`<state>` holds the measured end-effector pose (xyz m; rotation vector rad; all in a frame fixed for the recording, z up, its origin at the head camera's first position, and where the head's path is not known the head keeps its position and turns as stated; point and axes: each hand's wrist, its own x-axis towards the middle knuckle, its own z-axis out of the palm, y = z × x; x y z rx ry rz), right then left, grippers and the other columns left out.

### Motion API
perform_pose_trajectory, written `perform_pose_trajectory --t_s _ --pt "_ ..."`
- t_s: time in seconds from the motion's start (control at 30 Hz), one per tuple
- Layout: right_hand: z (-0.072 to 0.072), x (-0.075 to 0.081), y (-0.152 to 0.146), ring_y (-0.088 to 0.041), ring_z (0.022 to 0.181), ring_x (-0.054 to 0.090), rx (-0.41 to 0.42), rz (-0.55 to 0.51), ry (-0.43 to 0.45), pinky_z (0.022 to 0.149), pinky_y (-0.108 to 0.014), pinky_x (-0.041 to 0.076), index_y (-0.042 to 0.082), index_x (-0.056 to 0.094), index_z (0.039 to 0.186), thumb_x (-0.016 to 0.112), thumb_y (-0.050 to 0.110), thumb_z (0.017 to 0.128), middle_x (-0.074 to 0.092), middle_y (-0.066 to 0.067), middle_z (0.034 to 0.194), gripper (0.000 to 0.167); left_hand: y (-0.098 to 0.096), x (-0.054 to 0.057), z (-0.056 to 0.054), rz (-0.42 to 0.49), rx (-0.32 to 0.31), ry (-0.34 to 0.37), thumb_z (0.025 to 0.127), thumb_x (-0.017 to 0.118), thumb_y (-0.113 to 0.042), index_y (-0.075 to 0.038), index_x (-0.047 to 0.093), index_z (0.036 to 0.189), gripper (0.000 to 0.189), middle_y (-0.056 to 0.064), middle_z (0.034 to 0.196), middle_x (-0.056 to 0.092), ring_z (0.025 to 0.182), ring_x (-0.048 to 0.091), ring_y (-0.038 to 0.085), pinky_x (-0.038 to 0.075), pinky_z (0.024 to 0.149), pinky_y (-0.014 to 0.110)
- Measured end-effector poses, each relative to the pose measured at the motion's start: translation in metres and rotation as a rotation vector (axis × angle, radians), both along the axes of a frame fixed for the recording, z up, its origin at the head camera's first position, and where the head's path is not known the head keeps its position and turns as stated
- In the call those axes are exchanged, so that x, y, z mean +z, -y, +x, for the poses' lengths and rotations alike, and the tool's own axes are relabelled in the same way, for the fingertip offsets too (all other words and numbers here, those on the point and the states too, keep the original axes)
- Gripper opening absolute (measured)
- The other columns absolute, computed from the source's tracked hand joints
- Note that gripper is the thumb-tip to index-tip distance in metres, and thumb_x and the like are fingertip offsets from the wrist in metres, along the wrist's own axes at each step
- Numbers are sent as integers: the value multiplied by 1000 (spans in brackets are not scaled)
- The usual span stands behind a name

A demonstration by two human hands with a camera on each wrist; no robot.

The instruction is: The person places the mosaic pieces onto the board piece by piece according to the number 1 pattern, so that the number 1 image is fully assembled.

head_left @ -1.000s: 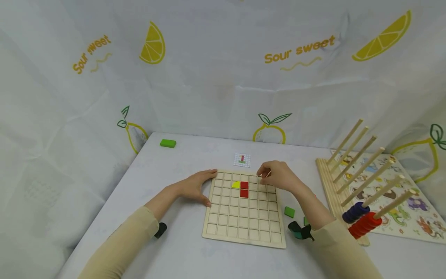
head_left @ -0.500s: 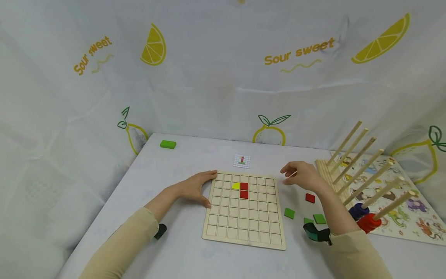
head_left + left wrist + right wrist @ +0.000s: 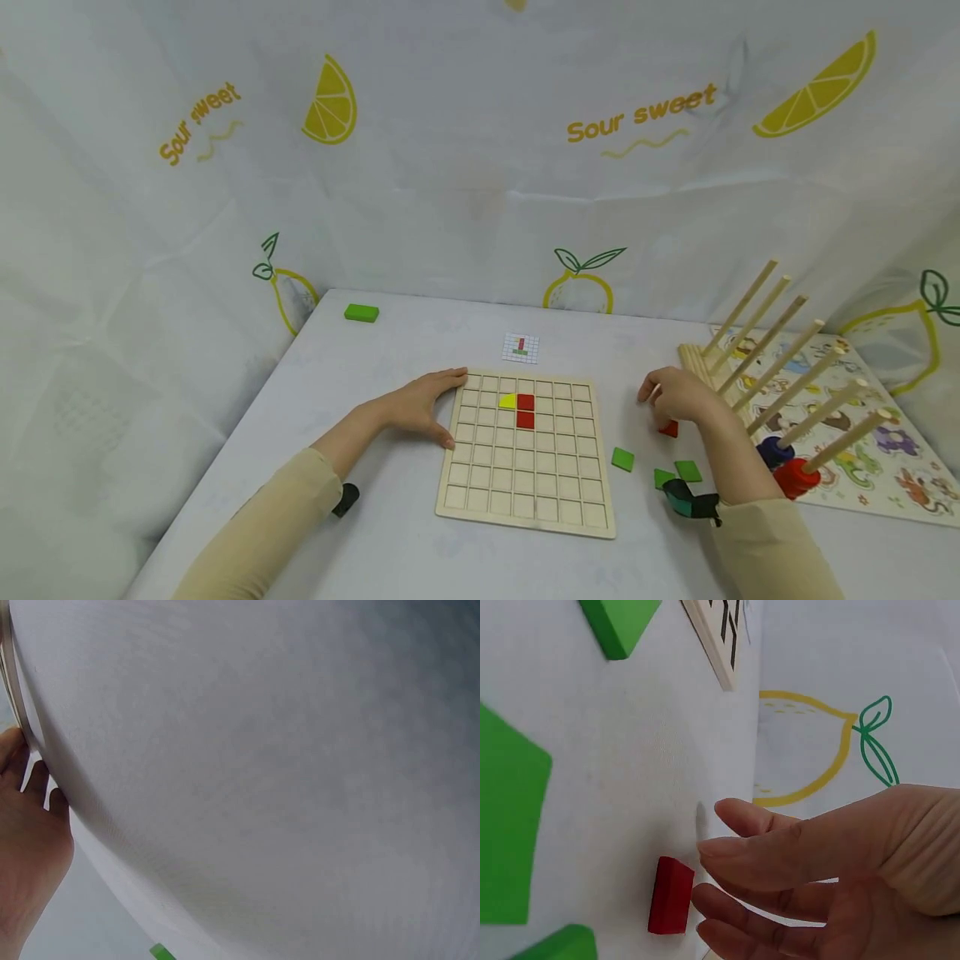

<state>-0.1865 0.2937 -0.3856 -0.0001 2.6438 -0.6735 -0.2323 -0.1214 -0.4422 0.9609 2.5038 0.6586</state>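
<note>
A light wooden grid board [image 3: 525,467] lies on the table, with one yellow tile [image 3: 507,402] and two red tiles [image 3: 526,410] set into its upper cells. My left hand [image 3: 417,408] rests at the board's left edge, thumb and fingers spread along it; part of this hand [image 3: 34,825] shows in the left wrist view. To the right of the board, my right hand [image 3: 678,396] is low over a loose red tile [image 3: 668,429]. In the right wrist view, its loosely bent fingertips come right up to the red tile [image 3: 672,896], with nothing between thumb and fingers.
Green tiles [image 3: 622,459] lie between the board and my right forearm. A small pattern card [image 3: 521,347] is beyond the board, a green block [image 3: 362,313] at the far left. At right stands a wooden peg rack [image 3: 693,358] with red and blue rings, beside a picture board [image 3: 855,433].
My right hand has left the board's upper right, moved right, then come down toward the loose red tile. The left hand stays at the board's edge.
</note>
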Motion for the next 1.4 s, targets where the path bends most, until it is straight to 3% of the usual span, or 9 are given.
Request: perform_pose_trajectory --t_s 0.13,0.3,0.43,0.57,0.9,1.0,1.2,1.4 --pt "1 -2 -3 -20 64 57 14 -13 82 57 -31 50 -5 61 98 57 -16 74 63 -15 80 27 -1 1 1 3 3 5 69 88 -43 -5 29 155 112 4 167 21 156 18 29 21 127 50" --pt "3 -4 -3 -19 64 52 12 -4 123 55 -26 44 -2 58 95 50 -17 80 59 -11 75 23 -2 2 1 -1 8 7 69 88 -44 -6 28 155 112 4 167 21 156 18 30 21 127 50" --pt "1 -7 -3 -20 67 50 12 18 72 57 -26 43 -1 60 91 62 -12 80 59 -12 80 16 -2 2 2 -2 8 10 69 88 -43 -5 28 155 112 5 167 21 156 18 30 21 127 50" --pt "-3 -8 -3 -23 74 54 13 41 15 61 -28 48 -1 61 91 76 -7 74 61 -16 88 23 -2 2 2 -3 10 6 69 88 -43 -5 28 155 112 6 167 21 156 18 31 21 127 51" --pt "-2 -11 -3 -19 69 54 -9 29 -16 59 -26 45 0 64 84 77 -4 73 62 -10 79 18 -3 3 2 3 4 4 70 88 -42 -4 28 155 111 7 167 21 156 18 32 21 127 51" --pt "-3 -10 -1 -19 69 54 4 20 -58 59 -26 45 1 64 82 77 -3 73 63 -11 79 16 -3 3 1 2 3 0 70 88 -42 -5 28 155 111 6 167 21 156 18 31 21 127 51" --pt "-8 -11 7 -23 77 57 22 -13 -180 62 -27 47 -2 65 90 64 -11 74 64 -17 86 18 -2 1 0 1 5 -3 69 88 -43 -5 28 155 111 5 167 20 156 18 31 21 127 51" --pt "-10 -13 24 -22 80 60 36 -111 -274 64 -25 49 -4 67 94 68 -9 77 66 -16 86 17 -1 0 0 1 8 1 69 88 -44 -6 29 155 112 5 167 20 156 18 31 21 127 51"
